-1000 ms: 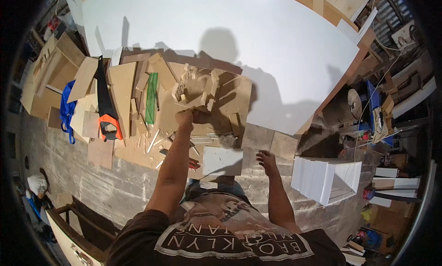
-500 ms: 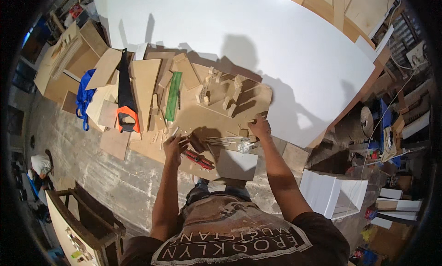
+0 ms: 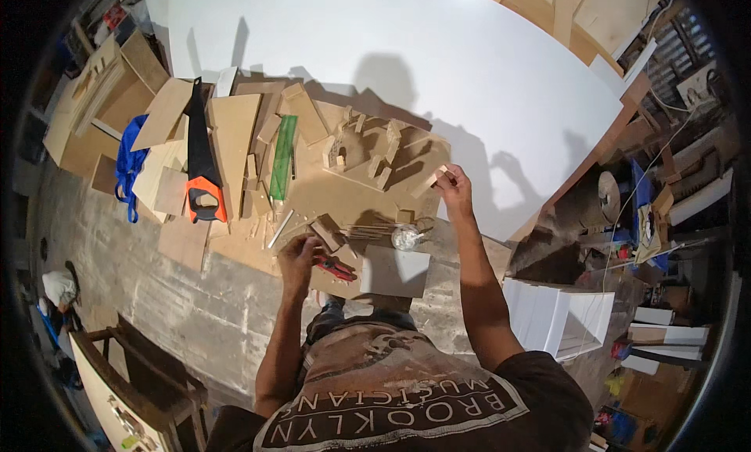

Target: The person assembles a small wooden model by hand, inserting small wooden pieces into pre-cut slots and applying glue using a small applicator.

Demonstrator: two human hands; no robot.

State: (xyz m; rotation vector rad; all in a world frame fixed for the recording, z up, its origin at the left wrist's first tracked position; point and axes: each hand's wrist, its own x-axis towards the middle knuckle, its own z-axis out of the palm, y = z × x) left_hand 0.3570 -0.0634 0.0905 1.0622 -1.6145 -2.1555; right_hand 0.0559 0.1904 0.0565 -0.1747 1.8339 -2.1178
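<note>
My right hand (image 3: 456, 192) is raised beside the board's right edge, its fingertips pinching a small thin piece of wood (image 3: 428, 184). My left hand (image 3: 298, 260) hovers at the near edge with its fingers curled; anything in them is too small to make out. Close to it lie a red and black hand tool (image 3: 336, 269), a brown wooden block (image 3: 328, 231) and a thin whitish stick (image 3: 280, 228). Small upright wooden pieces form a model (image 3: 381, 156) on the board. Between my hands are a clear container with whitish contents (image 3: 406, 237) and several thin sticks (image 3: 369, 231).
A handsaw with an orange handle (image 3: 205, 199) lies on wooden offcuts at the left, near a blue cloth (image 3: 130, 163). A green strip (image 3: 284, 159) rests beside the model. Behind spreads a large white panel (image 3: 313, 30). A white cabinet (image 3: 547, 315) stands at the right.
My right hand has risen away from near the sticks toward the model's right side, now with the thin wood piece. The left hand has let go of the whitish stick, which lies on the board.
</note>
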